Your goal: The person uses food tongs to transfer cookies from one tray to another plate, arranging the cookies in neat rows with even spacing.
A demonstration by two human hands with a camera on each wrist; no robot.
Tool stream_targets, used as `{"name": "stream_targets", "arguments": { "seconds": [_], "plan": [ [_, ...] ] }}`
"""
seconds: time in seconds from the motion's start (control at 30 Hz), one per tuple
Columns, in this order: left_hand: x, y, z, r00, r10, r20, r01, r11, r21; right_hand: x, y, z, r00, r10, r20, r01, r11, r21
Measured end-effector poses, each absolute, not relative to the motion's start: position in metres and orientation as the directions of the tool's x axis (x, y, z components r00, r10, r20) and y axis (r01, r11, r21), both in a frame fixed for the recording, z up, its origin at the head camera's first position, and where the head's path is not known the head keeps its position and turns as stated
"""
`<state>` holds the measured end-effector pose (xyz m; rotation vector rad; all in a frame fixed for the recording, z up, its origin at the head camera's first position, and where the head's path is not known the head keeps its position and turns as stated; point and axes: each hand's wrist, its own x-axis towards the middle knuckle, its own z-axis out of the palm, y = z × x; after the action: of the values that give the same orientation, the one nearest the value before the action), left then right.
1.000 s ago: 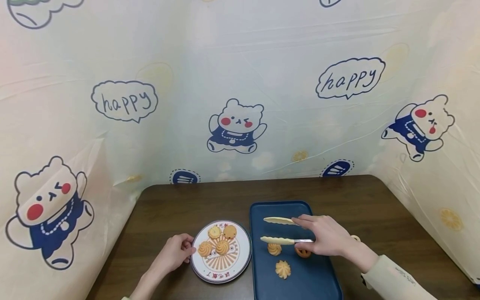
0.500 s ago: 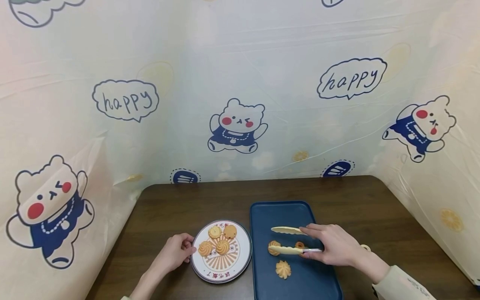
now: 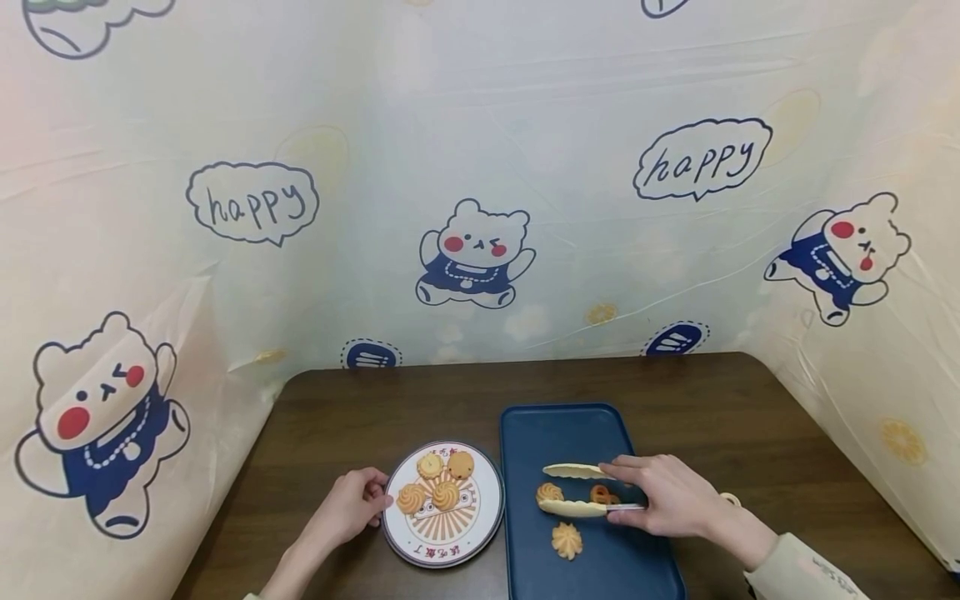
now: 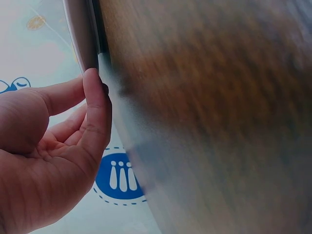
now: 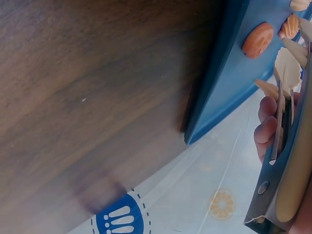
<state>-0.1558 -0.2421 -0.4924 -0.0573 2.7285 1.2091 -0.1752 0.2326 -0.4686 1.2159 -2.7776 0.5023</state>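
On the left, my left hand (image 3: 348, 508) pinches the rim of a white printed plate (image 3: 442, 537) between thumb and fingers; the left wrist view shows this rim (image 4: 80, 36) edge-on. Several round cookies (image 3: 446, 497) lie on the plate. My right hand (image 3: 667, 496) grips metal tongs with cream tips (image 3: 573, 507) over a dark blue tray (image 3: 585, 575). The tong arms are spread apart, with nothing held between them. Near the tips are a swirl cookie (image 3: 550, 492) and a brown cookie with holes (image 3: 600, 494), partly hidden. A star-shaped cookie (image 3: 567, 541) lies closer to me.
Plate and tray stand side by side on a brown wooden table (image 3: 360, 408). Behind the table hangs a printed cloth (image 3: 337, 275) with bears. A small cream ring (image 3: 731, 497) shows by my right wrist, probably the tongs' end.
My right hand has brought the tongs toward me and a little to the right, down among the cookies on the tray. The left hand and the plate have stayed in place.
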Motion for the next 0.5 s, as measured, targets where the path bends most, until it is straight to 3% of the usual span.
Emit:
{"name": "stream_targets", "arguments": {
  "seconds": [0.5],
  "plan": [
    [-0.1556,-0.2424,-0.4917,-0.984,0.027,-0.178,-0.113,0.677,0.727,-0.1772,0.2318,-0.4714,-0.660,-0.724,0.199,-0.748,0.613,-0.253]
  ]
}}
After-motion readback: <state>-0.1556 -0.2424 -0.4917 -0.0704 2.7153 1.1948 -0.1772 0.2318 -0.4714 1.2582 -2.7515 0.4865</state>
